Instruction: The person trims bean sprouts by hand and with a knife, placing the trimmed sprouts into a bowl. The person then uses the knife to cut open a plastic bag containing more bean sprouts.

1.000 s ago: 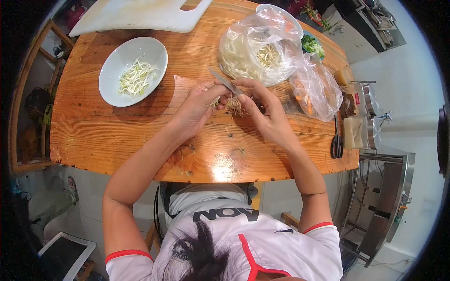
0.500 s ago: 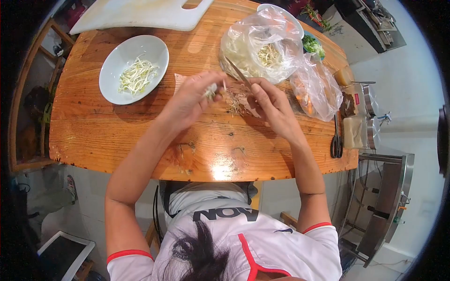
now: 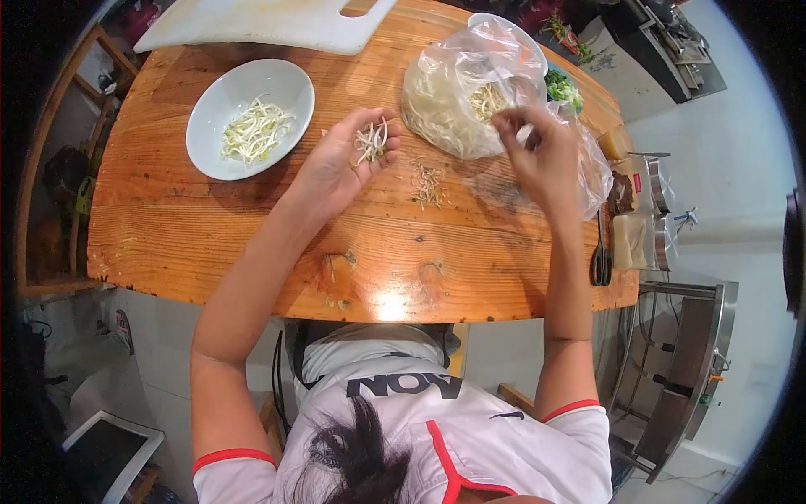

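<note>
My left hand (image 3: 348, 160) is palm up with curled fingers, cradling a small bunch of bean sprouts (image 3: 369, 143). Left of it stands a white bowl (image 3: 204, 151) with more sprouts (image 3: 253, 133) inside. My right hand (image 3: 541, 155) is raised at the right side of a clear plastic bag (image 3: 437, 97), its fingertips pinched together; what they hold, if anything, I cannot make out. Bean sprouts (image 3: 487, 101) show in the bag's opening. Between the hands, thin trimmed ends (image 3: 428, 183) are scattered on the wooden table (image 3: 353, 244). The knife is out of sight.
A white cutting board (image 3: 260, 25) lies at the table's far left. Chopped greens (image 3: 562, 88) sit behind a second plastic bag (image 3: 594, 172), partly covered by my right forearm. Black-handled scissors (image 3: 600, 262) rest near the right edge, beside containers (image 3: 631, 239).
My right hand has moved right, from the trimmed ends to the bag, and the knife it held no longer shows. My left hand has turned palm up, showing the sprouts.
</note>
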The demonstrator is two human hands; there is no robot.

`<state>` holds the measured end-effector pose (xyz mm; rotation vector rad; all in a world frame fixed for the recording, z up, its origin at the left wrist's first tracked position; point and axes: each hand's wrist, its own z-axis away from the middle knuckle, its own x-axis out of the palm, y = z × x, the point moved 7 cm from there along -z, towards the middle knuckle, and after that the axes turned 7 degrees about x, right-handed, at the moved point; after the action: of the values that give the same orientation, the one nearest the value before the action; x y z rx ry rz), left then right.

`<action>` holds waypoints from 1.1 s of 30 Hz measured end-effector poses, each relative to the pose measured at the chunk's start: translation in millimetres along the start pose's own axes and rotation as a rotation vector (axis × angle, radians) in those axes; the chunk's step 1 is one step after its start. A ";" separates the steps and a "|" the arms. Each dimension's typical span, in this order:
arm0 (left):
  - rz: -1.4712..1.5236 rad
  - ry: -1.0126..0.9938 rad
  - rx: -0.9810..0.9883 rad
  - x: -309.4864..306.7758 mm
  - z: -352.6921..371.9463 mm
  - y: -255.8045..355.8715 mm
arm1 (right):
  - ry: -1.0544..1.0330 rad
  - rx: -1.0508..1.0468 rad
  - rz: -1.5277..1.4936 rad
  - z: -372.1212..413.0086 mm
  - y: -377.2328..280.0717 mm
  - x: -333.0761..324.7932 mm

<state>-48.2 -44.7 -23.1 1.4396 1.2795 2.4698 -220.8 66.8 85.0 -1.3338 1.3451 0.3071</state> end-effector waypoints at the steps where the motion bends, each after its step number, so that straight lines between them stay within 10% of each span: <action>1: 0.001 -0.009 -0.009 0.6 0.2 -2.4 | 0.075 -0.066 0.064 -10.3 1.5 -7.5; 16: -0.037 -0.055 -0.097 8.7 6.1 -14.7 | -0.130 0.011 0.352 -53.0 34.2 28.9; 33: -0.214 -0.126 -0.030 12.2 6.7 -13.5 | -0.195 0.058 -0.256 -39.8 12.2 -11.7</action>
<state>-55.4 -26.8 -21.5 1.3485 1.2914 2.2171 -254.5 44.6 100.5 -1.3721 1.0018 0.2150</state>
